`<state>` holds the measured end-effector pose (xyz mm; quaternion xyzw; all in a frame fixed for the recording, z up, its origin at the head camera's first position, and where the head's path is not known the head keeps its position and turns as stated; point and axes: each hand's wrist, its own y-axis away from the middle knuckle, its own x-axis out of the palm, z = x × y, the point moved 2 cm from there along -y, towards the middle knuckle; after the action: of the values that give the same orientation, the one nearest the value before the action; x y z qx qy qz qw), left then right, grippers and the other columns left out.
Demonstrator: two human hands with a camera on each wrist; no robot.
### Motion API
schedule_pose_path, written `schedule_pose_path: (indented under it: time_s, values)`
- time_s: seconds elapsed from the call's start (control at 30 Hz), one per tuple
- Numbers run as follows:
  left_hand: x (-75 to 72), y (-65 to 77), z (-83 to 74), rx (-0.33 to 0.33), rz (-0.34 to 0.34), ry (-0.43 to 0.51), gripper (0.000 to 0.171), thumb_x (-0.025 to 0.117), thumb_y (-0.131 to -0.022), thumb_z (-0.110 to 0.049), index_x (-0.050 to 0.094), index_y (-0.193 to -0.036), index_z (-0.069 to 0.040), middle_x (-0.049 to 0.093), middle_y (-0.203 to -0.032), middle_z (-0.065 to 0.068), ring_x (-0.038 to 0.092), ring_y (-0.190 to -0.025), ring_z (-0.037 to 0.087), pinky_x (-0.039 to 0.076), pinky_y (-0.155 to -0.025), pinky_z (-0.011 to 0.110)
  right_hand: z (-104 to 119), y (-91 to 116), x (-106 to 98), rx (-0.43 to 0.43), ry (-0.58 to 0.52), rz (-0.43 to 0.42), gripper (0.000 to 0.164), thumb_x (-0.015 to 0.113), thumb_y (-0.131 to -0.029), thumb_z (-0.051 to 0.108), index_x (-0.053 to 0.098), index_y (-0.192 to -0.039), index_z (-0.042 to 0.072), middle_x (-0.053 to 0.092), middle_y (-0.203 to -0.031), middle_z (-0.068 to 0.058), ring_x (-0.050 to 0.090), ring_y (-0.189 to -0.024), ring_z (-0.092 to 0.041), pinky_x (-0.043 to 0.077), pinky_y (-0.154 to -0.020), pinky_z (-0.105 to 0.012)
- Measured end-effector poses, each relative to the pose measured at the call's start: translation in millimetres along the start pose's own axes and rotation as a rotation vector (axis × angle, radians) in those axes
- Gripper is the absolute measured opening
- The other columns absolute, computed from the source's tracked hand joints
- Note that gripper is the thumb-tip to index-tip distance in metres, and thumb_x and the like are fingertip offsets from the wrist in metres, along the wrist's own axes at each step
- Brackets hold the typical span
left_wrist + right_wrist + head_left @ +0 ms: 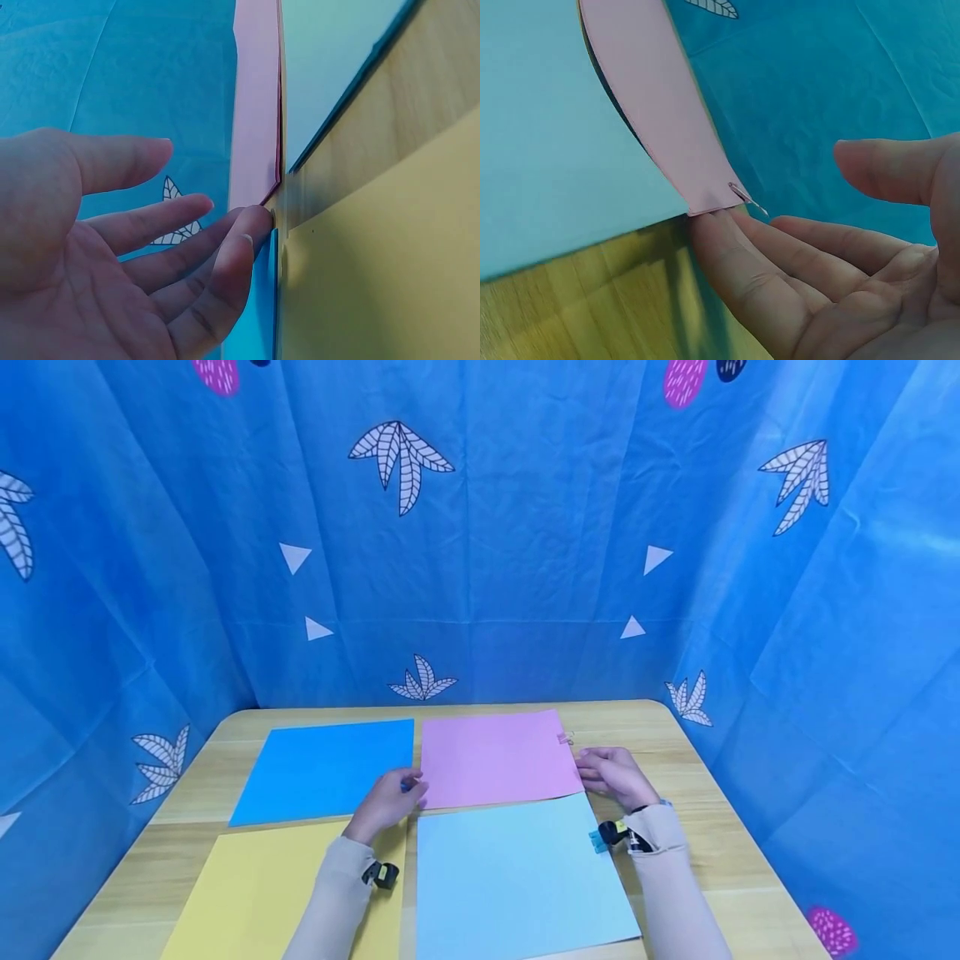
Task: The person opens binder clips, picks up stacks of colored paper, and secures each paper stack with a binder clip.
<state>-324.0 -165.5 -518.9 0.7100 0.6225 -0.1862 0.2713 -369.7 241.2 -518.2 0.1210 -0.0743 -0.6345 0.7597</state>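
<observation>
Pink paper (495, 760) lies flat on the far part of the table, with a small pink binder clip (564, 738) on its right edge. Its edge looks layered in the left wrist view. My left hand (386, 803) is at its left edge, fingers loosely bent and thumb apart in the left wrist view (142, 240). On the opposite side, the fingertips of my right hand (617, 777) touch the right edge, thumb raised clear. In the right wrist view the clip's wire handle (748, 199) sticks out beside those fingers. Neither hand grips anything.
Light blue paper (517, 881) with a teal binder clip (597, 842) lies in front of the pink one. Bright blue paper (322, 768) is at the far left, yellow paper (255, 885) nearer. A patterned blue cloth (510, 568) surrounds the wooden table (720, 835).
</observation>
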Motion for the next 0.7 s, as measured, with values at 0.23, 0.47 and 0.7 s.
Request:
schedule_pose_path:
  time_s: [0.23,0.47,0.7]
  values:
    - [-0.5,1.8,-1.8,0.007,-0.011,-0.033,0.044,0.059,-0.106,-0.03,0.059,-0.143,-0.006,0.07,-0.125,0.01,0.068,-0.105,0.021,0.059,-0.089,0.045,4.1,6.3,-1.8,-0.005,-0.001,0.005,0.058,0.047,-0.111,0.017,0.026,-0.154,-0.016,0.048,-0.148,-0.04,0.056,-0.136,-0.046,0.051,-0.11,-0.048]
    - [-1.8,3.4,-2.6,0.004,-0.011,-0.042,0.044,0.059,-0.106,-0.031,0.059,-0.142,-0.007,0.07,-0.126,0.012,0.069,-0.103,0.022,0.059,-0.091,0.049,4.0,8.7,-2.3,-0.008,0.002,0.006,0.059,0.047,-0.111,0.019,0.027,-0.154,-0.016,0.05,-0.147,-0.039,0.06,-0.132,-0.044,0.054,-0.108,-0.046]
    - [-0.7,4.0,-1.5,0.009,-0.009,-0.034,0.043,0.059,-0.106,-0.031,0.059,-0.142,-0.008,0.069,-0.13,0.013,0.069,-0.109,0.025,0.059,-0.092,0.052,3.3,10.0,-1.8,-0.015,0.013,0.015,0.059,0.047,-0.111,0.02,0.027,-0.154,-0.016,0.051,-0.145,-0.04,0.061,-0.131,-0.045,0.054,-0.107,-0.046]
